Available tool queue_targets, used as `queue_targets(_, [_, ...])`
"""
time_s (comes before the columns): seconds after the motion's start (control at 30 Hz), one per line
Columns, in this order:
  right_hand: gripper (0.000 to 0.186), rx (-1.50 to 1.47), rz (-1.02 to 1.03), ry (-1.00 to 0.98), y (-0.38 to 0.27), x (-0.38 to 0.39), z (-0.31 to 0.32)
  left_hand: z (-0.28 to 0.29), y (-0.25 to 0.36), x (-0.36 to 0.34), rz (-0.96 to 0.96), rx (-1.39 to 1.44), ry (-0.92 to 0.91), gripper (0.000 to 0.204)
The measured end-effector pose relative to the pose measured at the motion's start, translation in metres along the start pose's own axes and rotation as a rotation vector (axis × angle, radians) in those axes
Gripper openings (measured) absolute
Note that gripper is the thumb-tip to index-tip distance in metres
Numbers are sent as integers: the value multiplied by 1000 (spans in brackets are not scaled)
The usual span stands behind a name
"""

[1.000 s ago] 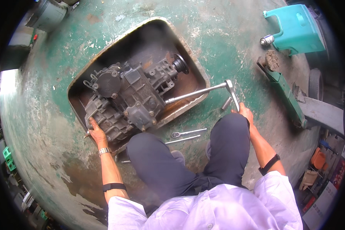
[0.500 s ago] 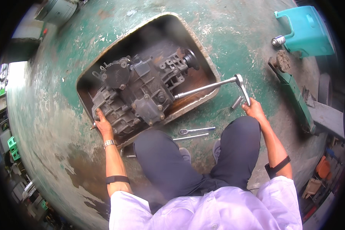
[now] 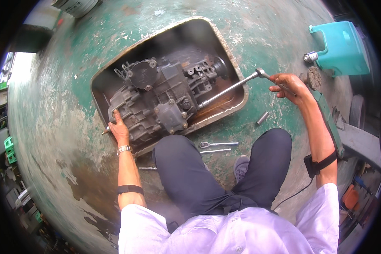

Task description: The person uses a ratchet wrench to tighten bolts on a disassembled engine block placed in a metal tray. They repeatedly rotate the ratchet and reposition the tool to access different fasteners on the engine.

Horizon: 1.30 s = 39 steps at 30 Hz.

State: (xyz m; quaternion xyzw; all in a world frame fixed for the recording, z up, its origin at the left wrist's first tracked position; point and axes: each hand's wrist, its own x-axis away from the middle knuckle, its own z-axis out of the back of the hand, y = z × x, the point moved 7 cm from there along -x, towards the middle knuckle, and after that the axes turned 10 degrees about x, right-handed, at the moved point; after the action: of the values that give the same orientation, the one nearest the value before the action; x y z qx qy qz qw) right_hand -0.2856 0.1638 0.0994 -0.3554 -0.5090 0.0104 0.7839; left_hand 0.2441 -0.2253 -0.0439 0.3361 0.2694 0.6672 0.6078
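A grey, greasy gearbox [image 3: 150, 95] lies in a deep metal tray [image 3: 98, 80] in front of me. At its left end my left hand [image 3: 120, 129] is closed on the housing, thumb on top and the other fingers partly hidden. My right hand [image 3: 293, 88] holds the handle of a ratchet wrench [image 3: 261, 73], fingers loosely curled round it. From the ratchet's head a long extension bar [image 3: 230, 90] runs over the tray's right rim down to the gearbox's near right side. The fitting at its end is too small to make out.
On the floor lie a loose socket [image 3: 262, 117], a second ratchet [image 3: 205, 144] and a thin bar [image 3: 216, 150] near my knees. Farther right stand a turquoise stool [image 3: 340, 46], a small can [image 3: 310, 57] and a green floor jack [image 3: 326, 112]. A bucket [image 3: 76, 6] is at the far left.
The ratchet handle has swung away from me and to the right, carried by my right hand. My left hand stays on the gearbox's left end. The view has shifted slightly.
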Motion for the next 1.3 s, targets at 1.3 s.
queue_targets(1.3, [47, 376, 564, 327, -71, -69, 0, 3, 40, 14, -27, 37, 25, 80])
